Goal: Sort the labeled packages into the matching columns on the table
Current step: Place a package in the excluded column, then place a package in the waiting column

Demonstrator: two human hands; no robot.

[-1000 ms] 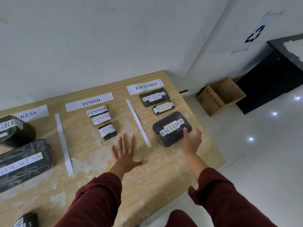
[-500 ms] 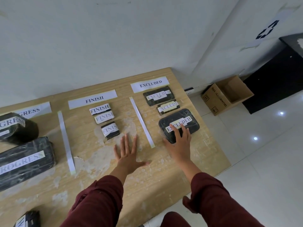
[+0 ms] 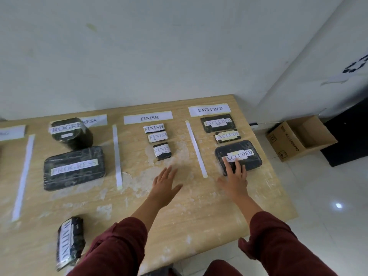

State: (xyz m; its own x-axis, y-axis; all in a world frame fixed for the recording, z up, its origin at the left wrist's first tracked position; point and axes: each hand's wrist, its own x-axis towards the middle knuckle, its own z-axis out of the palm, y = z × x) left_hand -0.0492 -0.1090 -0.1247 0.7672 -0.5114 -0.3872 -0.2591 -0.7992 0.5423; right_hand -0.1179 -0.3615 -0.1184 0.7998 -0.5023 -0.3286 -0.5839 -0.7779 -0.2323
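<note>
My right hand lies flat, fingers spread, its fingertips on the near edge of the largest black EXCLUDED package in the EXCLUDED column. Two smaller EXCLUDED packages sit behind it. My left hand rests flat and open on the table, holding nothing, just in front of three small FINISH packages under the FINISH header. Two big PROGRESS packages fill the column to the left. A loose black package labelled WAITING lies near the front edge.
White paper strips divide the wooden table into columns. A white wall runs behind the table. On the tiled floor to the right stands an open cardboard box beside a dark cabinet.
My right hand came off the right side of the large EXCLUDED package and now rests on its near edge. The view has swung left, bringing the PROGRESS column and the WAITING package into sight.
</note>
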